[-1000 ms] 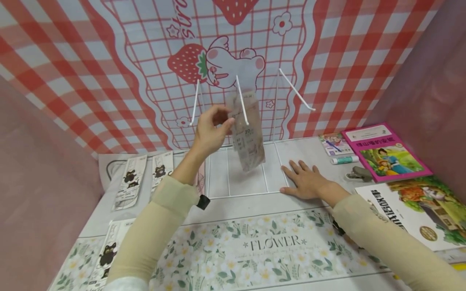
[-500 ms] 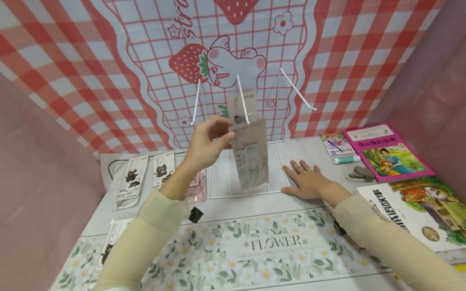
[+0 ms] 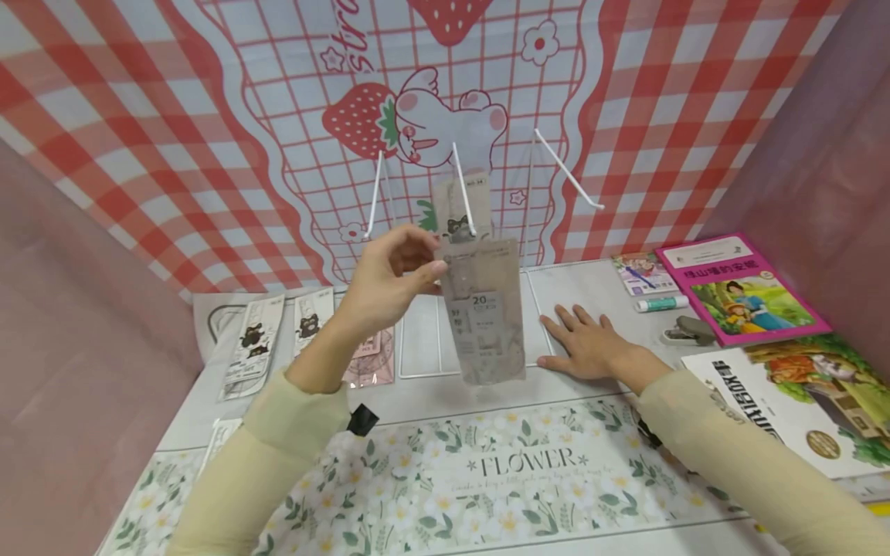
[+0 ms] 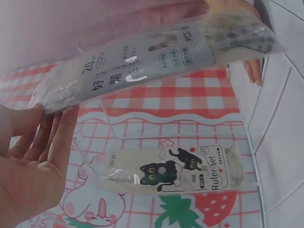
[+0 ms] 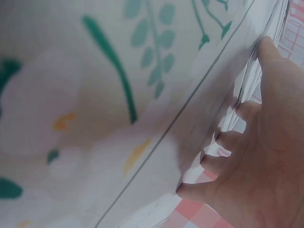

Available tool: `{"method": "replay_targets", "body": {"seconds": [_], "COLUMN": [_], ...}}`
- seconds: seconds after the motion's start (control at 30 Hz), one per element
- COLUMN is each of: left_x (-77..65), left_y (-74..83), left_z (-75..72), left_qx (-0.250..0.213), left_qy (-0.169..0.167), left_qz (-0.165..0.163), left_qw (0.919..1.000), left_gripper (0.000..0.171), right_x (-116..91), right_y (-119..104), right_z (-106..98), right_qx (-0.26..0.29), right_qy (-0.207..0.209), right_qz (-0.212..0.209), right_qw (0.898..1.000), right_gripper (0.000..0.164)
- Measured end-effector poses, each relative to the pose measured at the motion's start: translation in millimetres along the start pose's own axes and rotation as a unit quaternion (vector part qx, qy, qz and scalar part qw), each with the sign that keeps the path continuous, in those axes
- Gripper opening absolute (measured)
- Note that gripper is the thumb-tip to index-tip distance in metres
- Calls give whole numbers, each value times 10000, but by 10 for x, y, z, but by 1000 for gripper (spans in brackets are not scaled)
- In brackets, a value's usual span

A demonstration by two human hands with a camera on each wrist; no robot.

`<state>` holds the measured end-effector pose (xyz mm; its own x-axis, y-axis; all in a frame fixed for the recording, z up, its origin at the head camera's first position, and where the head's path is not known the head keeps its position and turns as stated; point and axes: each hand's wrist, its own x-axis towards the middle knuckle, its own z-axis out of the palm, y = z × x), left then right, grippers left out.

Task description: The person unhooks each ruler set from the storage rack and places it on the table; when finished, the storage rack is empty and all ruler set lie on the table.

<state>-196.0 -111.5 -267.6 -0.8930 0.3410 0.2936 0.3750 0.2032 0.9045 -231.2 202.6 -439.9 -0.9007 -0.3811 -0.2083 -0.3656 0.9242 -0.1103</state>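
Observation:
My left hand [image 3: 392,289] pinches the top edge of a clear-packed ruler set [image 3: 484,324] between thumb and fingers. Its printed back, marked 20, shows in the left wrist view. The packet's top sits at the tip of the middle white hook [image 3: 463,189]; I cannot tell whether the hook still passes through it. Behind, a second ruler set [image 4: 175,168] with black cats hangs further back on that hook. My right hand [image 3: 580,344] lies with fingers spread on the white tabletop, at the right side of the rack's wire base [image 3: 417,377].
Two more white hooks, a left one [image 3: 374,194] and a right one [image 3: 568,168], flank the middle one. Cat ruler packets [image 3: 255,340] and a pink packet [image 3: 371,359] lie left. Books [image 3: 740,289], a glue stick [image 3: 660,304] and a stapler [image 3: 688,332] lie right.
My left hand has drawn the held ruler set forward and down along the middle hook to its tip, uncovering the one behind. My right hand has stayed put.

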Motion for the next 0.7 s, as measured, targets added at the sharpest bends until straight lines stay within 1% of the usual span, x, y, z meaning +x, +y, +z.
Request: {"method": "replay_targets", "body": {"seconds": [0.1,0.17,0.27,0.33,0.43,0.53,0.7], "left_x": [-88,-166,-305,-402,-547,-676,-892], "left_y": [35,47,34,-5,-108,-247,-520], "left_z": [-58,-114,-242,-351,-525,-679,-879], "left_qx": [103,162,142,122,246,362,553], "left_qy": [-86,-74,89,227,425,571,742], "left_qz": [-33,-167,-496,-748,-1134,-1466,-1931], "left_qw": [9999,9997,9986,9969,9923,9869,9768], "left_gripper": [18,18,18,19,19,20,26], "right_x": [1,-2,-5,-6,-9,-10,-18], "right_y": [2,3,-9,-19,-24,-25,-33], "right_z": [7,11,9,2,-10,-19,-14], "right_qx": [-5,-4,-23,-26,-25,-9,22], "right_qy": [44,75,119,128,107,63,59], "right_qz": [-24,-39,-57,-66,-67,-43,-34], "right_qw": [10000,10000,9999,9999,9999,10000,10000], "right_gripper": [86,86,85,85,86,86,85]}}
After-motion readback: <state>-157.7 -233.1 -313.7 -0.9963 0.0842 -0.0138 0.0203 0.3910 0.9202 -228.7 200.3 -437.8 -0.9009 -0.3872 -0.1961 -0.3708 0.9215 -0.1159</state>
